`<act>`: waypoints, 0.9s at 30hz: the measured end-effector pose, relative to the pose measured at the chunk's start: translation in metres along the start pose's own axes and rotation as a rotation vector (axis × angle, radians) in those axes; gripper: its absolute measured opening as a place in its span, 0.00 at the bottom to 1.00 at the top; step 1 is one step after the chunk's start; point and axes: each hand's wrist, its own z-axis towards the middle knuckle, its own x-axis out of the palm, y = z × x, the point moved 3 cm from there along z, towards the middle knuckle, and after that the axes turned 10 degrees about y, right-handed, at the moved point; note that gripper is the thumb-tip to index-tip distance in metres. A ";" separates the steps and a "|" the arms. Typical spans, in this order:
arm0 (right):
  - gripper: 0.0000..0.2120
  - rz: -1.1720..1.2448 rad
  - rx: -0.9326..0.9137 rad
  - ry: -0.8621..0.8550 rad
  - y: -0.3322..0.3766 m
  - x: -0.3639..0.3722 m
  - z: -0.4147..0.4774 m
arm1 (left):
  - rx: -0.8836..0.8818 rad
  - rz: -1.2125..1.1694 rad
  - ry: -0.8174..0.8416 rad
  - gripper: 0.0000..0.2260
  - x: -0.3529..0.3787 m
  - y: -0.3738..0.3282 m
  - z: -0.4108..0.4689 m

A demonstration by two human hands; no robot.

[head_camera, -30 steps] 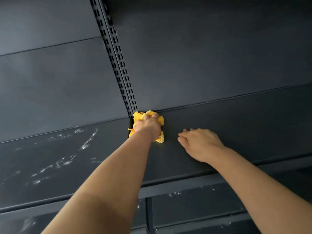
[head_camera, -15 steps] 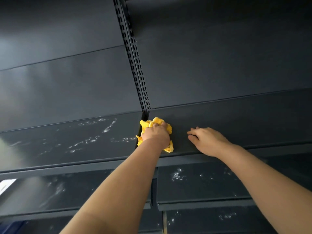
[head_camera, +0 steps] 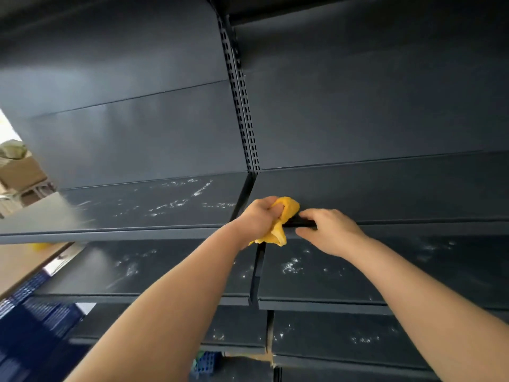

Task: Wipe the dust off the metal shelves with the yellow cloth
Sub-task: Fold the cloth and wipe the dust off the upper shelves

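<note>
The left hand (head_camera: 259, 216) has its grip closed on the bunched yellow cloth (head_camera: 286, 213) at the front edge of the upper right shelf (head_camera: 385, 194); the right hand (head_camera: 330, 232), loosely open and empty, braces beside it. Best pressed flat, with overlapping strokes toward the dusty left shelf (head_camera: 154, 205).

Dark metal shelves (head_camera: 399, 194) run in tiers off a slotted upright (head_camera: 242, 106), split into a left bay and a right bay. White dust (head_camera: 176, 204) streaks the top left shelf, and more flecks (head_camera: 290, 267) lie on the tiers beneath. A bunched yellow cloth (head_camera: 286, 213) sits at the front edge of the top right shelf, beside the seam between the bays.
</note>
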 end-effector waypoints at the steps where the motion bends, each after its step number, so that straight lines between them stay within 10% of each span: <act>1: 0.21 0.028 -0.023 -0.017 0.005 -0.001 -0.003 | 0.022 -0.090 0.026 0.08 0.000 0.000 -0.006; 6: 0.31 0.154 -0.070 -0.180 0.033 -0.001 -0.008 | 0.118 -0.379 0.070 0.15 -0.012 -0.001 -0.026; 14: 0.06 0.195 -0.094 -0.409 0.072 0.001 -0.002 | 0.097 -0.511 0.129 0.18 -0.052 0.030 -0.046; 20: 0.17 0.314 -0.078 -0.069 0.116 0.025 0.020 | 0.104 -0.574 0.056 0.16 -0.087 0.055 -0.051; 27: 0.05 -0.087 0.156 -0.344 0.129 0.013 0.044 | 0.113 -0.046 -0.082 0.08 -0.146 0.081 -0.039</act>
